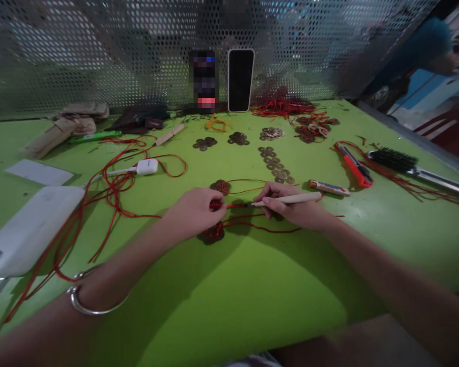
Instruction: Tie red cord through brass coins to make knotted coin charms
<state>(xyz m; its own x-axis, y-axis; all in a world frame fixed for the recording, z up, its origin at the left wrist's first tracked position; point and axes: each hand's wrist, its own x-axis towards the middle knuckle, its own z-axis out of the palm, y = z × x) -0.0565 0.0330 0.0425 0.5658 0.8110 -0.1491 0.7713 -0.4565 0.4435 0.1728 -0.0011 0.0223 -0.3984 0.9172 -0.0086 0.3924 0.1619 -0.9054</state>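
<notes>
My left hand (201,208) is closed in a pinch on a red cord (235,206) near a dark knotted piece partly hidden by the fingers. In my right hand (286,201) is a slim tool with a pale handle (302,199), held like a pen, its dark tip pointing left and touching or just over the cord. Round dark coins tied with red cord (221,187) lie just beyond my left hand, and another such bundle (214,232) lies just below it. Red cord ends run right from both bundles, passing near my right hand.
Coins (276,165) lie in a loose row, with small coin piles (239,138) behind. To the right are a lighter (329,187), a red utility knife (357,171) and a black-bristled brush (393,159). Tangled red cord (115,186) and a white power bank (38,224) are left. A phone (240,80) leans on perforated metal.
</notes>
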